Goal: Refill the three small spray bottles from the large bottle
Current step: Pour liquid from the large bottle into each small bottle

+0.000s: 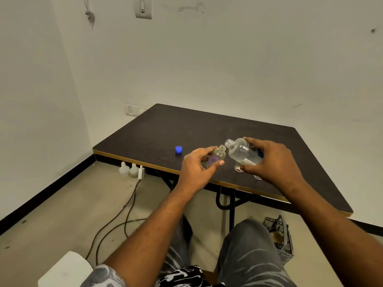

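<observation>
My left hand (pixel 196 165) grips a small clear bottle (pixel 217 155) with its neck open and tilted toward the right. My right hand (pixel 269 160) holds the large clear bottle (pixel 241 151) tipped to the left, its open mouth just above and beside the small bottle's neck. A blue cap (pixel 178 149) lies on the dark table (pixel 165 129) to the left of both hands. Parts of other small clear items (pixel 238 168) show under the large bottle and my right hand, mostly hidden.
The table's near edge has a gold trim. On the floor under its left corner stand two pale plastic bottles (pixel 128 169) and a white plug with cables (pixel 124 208). A black crate (pixel 279 239) sits on the floor at right. A white seat (pixel 66 270) is at lower left.
</observation>
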